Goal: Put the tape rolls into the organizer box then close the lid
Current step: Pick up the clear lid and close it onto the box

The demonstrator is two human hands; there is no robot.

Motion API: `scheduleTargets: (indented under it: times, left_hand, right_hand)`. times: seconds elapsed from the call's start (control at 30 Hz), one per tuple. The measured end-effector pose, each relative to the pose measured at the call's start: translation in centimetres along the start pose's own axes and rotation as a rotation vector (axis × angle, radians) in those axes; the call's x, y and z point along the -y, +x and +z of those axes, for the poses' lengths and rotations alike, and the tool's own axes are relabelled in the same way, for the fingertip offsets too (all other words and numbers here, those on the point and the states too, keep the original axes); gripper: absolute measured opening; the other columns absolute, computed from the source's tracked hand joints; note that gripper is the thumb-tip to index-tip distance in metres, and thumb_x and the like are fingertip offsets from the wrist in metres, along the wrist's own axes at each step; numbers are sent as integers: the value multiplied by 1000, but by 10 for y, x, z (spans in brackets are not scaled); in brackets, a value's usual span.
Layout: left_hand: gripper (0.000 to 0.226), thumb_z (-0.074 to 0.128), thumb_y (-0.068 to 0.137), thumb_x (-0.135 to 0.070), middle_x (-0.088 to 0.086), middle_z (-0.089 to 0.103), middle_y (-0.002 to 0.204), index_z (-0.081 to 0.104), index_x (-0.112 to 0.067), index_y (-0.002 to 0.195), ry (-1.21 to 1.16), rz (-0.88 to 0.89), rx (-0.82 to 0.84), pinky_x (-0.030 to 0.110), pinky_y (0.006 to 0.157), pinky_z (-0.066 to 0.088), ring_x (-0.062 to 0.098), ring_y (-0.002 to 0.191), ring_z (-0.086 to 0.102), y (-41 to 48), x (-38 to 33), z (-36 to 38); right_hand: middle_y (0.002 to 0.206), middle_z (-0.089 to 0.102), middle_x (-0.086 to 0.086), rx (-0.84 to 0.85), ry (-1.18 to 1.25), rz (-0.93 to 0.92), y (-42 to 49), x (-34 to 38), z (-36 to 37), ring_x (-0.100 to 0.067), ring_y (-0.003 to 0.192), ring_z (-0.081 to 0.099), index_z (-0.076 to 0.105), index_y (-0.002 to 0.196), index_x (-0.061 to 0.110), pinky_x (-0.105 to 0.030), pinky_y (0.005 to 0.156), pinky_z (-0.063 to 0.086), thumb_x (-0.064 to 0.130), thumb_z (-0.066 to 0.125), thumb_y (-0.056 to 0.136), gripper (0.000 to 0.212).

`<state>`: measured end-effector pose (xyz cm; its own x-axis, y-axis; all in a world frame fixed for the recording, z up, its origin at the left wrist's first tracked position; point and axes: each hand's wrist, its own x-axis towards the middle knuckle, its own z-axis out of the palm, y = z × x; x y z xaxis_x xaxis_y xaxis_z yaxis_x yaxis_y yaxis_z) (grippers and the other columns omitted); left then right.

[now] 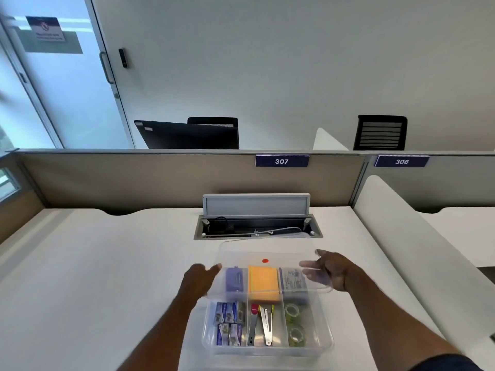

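Two clear tape rolls (294, 324) lie one behind the other in the front right compartment of the clear organizer box (325, 341), which rests on the white desk (107, 277). The transparent lid (267, 250), marked with a small red dot (265, 261), is held over the rear half of the box, tilted, its far edge beyond the box's back wall. The left hand (199, 279) grips the lid's left edge, thumb on top. The right hand (330, 269) grips the lid's right edge, fingers (308, 263) seen through the plastic. Within the box: staple packets (230, 322) front left, metal staple removers (261, 325) front centre, an orange sticky-note pad (263, 282) rear centre, a purple item (234, 279) rear left, a printed packet (293, 279) rear right. Behind the box, an open cable tray (257, 226) is set in the desk; beyond it a partition carries the label 307 (281, 161).
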<state>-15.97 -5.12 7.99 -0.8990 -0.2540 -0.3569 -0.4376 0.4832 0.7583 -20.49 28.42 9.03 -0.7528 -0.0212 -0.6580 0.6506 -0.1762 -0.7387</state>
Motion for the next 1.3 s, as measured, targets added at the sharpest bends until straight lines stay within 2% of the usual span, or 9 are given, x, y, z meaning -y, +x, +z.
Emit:
scheduleTargets:
  times: [0.13,0.23,0.37,0.47,0.53,0.6,0.87,1.13,1.3]
  left_hand:
    - [32,69,85,-22,20,68,65,59,2,65,-112,16,-72,36,64,56,28,55,64,-6,9,11]
    - [31,67,84,-20,23,69,71,61,5,67,-100,2,-131,42,72,55,35,66,67,-6,8,17]
    - [33,59,90,-28,12,69,76,61,-4,68,53,-29,-222,30,68,44,22,63,57,-5,14,21]
    - [29,60,90,-27,12,70,80,63,-4,72,100,-36,-267,29,67,42,19,63,54,-9,22,27]
    - [28,61,89,-26,12,71,79,64,-3,74,110,-27,-291,28,67,42,19,64,55,-14,27,32]
    - [29,61,89,-24,7,66,68,60,-5,67,109,-9,-305,28,65,42,18,60,55,-21,31,36]
    - [27,55,84,-8,14,68,76,49,-9,58,219,37,-272,28,62,39,29,69,63,-38,44,38]
    - [22,52,74,1,6,49,56,46,-5,54,103,1,-291,30,57,34,28,56,49,-54,49,41]
    - [22,48,84,-2,12,64,74,61,-3,67,190,51,-277,36,67,44,34,79,62,-57,57,44]
  right_hand:
    - [100,69,-22,19,-84,-12,-1,-15,6,-34,80,71,18,148,24,-38,66,60,-8,51,89,75]
    - [103,65,-21,-42,-204,-53,1,-24,10,-32,80,68,22,147,20,-39,70,59,2,55,91,68]
    - [84,61,-13,-182,-505,-192,0,-35,12,-18,47,52,23,148,18,-24,42,40,17,48,94,59]
    - [102,62,-11,-267,-761,-269,1,-43,12,-20,58,54,28,147,20,-22,38,40,26,47,95,56]
    - [129,56,-13,-335,-994,-326,0,-48,13,-27,86,64,32,145,19,-31,55,57,29,45,95,53]
    - [137,51,-14,-410,-1179,-377,3,-56,13,-31,117,56,36,144,18,-39,94,51,30,43,96,50]
    - [111,59,-11,-560,-1331,-463,-5,-91,14,-31,99,65,42,136,22,-36,85,52,31,40,94,42]
    - [118,57,-9,-561,-1355,-501,-15,-116,10,-32,106,62,31,144,27,-38,90,50,27,36,97,48]
    - [116,59,-10,-557,-1321,-505,-20,-125,7,-30,105,62,25,147,26,-37,90,49,22,32,99,49]
